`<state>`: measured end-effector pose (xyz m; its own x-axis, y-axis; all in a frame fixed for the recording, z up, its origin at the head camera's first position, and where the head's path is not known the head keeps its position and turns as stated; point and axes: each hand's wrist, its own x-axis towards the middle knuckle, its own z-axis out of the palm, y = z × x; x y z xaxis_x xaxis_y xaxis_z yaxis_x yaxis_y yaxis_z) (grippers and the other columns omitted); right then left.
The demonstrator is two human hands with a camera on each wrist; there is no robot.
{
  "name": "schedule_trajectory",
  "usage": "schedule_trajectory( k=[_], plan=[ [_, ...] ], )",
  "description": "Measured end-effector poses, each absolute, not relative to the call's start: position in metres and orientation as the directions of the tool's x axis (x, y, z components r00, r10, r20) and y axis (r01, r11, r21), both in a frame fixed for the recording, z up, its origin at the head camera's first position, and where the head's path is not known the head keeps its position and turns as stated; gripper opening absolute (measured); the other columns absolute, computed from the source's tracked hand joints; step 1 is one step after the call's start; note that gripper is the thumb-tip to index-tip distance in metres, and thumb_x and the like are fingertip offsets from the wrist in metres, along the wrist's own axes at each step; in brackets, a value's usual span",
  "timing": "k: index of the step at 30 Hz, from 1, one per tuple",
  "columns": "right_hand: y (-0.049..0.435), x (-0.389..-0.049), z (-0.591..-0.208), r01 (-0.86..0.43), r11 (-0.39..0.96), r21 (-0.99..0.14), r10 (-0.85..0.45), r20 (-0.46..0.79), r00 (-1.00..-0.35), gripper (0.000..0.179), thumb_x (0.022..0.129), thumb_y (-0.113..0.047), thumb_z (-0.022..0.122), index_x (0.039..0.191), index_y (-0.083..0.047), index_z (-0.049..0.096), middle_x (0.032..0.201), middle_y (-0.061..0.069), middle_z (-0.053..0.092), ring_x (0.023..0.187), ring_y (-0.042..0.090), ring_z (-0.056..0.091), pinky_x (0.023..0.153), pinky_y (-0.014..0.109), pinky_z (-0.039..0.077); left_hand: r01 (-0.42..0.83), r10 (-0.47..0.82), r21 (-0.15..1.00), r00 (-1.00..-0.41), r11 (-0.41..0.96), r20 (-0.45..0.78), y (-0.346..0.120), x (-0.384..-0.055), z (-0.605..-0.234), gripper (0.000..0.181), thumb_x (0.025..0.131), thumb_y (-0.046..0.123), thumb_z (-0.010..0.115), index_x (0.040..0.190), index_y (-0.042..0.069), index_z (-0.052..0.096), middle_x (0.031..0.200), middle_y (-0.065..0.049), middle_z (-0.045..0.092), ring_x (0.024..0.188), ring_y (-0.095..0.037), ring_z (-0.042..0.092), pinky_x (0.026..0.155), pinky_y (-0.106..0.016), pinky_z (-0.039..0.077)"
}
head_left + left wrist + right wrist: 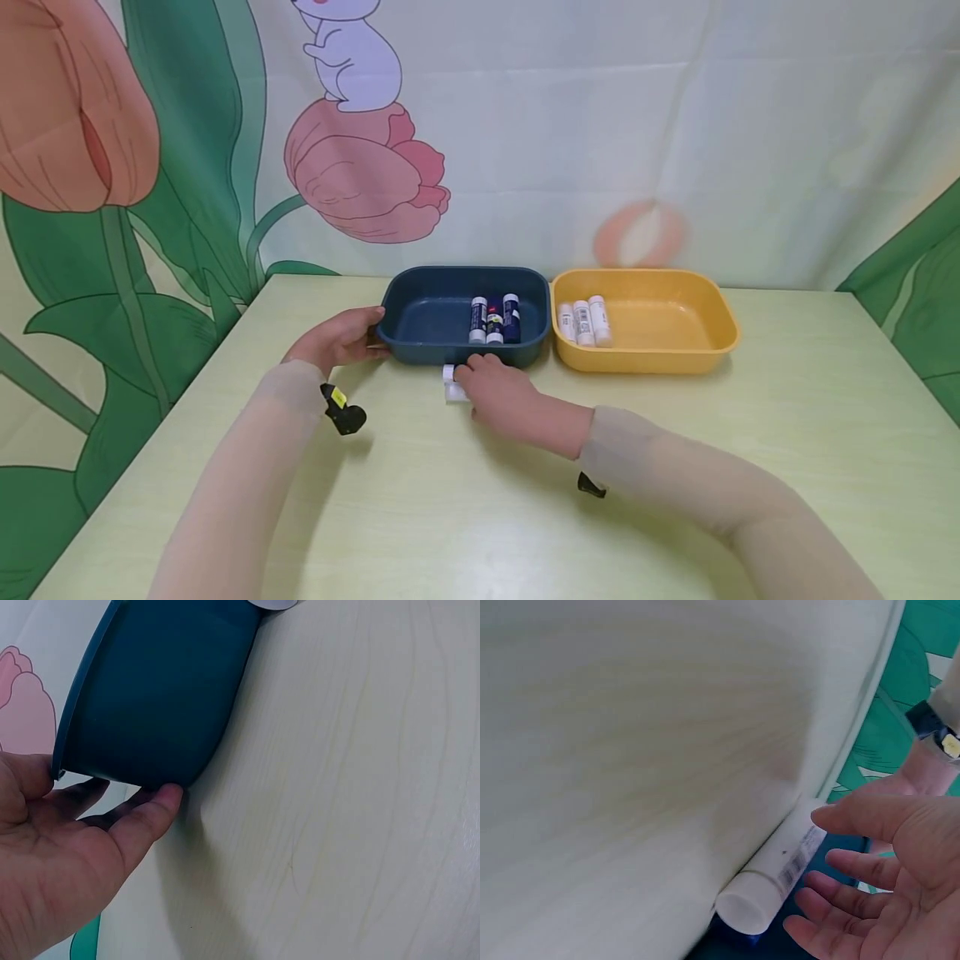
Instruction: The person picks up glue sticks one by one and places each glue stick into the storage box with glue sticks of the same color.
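Observation:
My left hand (341,337) grips the left end of a dark blue bin (420,354), its digits at the rim and outer wall. Inside that bin stand or lean three dark glue sticks (511,318) with pale ends. In front of it, a white glue stick (772,862) with a barcode lies on the table, and a white-ended dark one (449,373) lies between it and the bin. My right hand (498,396) is over these two, partly covering them. In the right wrist view its fingers are loosely spread, with the thumb tip right at the white stick.
A yellow bin (645,362) stands to the right of the blue one, with three white glue sticks (582,322) at its left side. Both bins are near the back edge of the pale table (465,517). A flower-printed curtain (540,150) hangs behind.

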<state>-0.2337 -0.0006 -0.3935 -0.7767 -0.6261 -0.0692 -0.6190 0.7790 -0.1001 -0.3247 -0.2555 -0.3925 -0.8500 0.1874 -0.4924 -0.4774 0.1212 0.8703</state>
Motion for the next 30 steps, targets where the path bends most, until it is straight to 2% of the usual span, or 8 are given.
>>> schedule_trajectory(
  k=[17, 25, 30],
  plan=[
    [-0.007, -0.244, -0.401, -0.623, 0.782, -0.003, -0.621, -0.079, -0.780, 0.039, 0.095, -0.010, 0.071, 0.132, -0.006, 0.061, 0.123, 0.012, 0.065, 0.110, 0.025, 0.060, 0.090, 0.037, 0.062, -0.473, 0.192, 0.872, -0.851, 0.128, -0.489, -0.257, -0.325, -0.394, 0.056, 0.114, 0.026, 0.016, 0.164, 0.003, 0.009, 0.164, -0.023, 0.020, 0.146, -0.031, 0.030, 0.129, -0.052, 0.024],
    [0.002, -0.241, -0.396, -0.613, 0.789, -0.042, -0.614, -0.058, -0.787, 0.037, 0.093, -0.010, 0.073, 0.128, -0.007, 0.063, 0.118, 0.012, 0.067, 0.106, 0.026, 0.062, 0.086, 0.039, 0.062, -0.471, 0.198, 0.873, -0.851, 0.125, -0.487, -0.256, -0.325, -0.393, 0.056, 0.114, 0.026, 0.015, 0.165, 0.004, 0.008, 0.168, -0.023, 0.015, 0.150, -0.032, 0.027, 0.130, -0.052, 0.023],
    [0.017, -0.239, -0.396, -0.598, 0.796, -0.097, -0.606, -0.100, -0.789, 0.037, 0.092, -0.013, 0.075, 0.127, -0.008, 0.063, 0.118, 0.011, 0.070, 0.103, 0.025, 0.063, 0.089, 0.038, 0.060, -0.461, 0.209, 0.878, -0.853, 0.128, -0.478, -0.256, -0.324, -0.394, 0.056, 0.114, 0.026, 0.015, 0.164, 0.002, 0.008, 0.165, -0.023, 0.021, 0.149, -0.032, 0.030, 0.130, -0.051, 0.023]
  ],
)
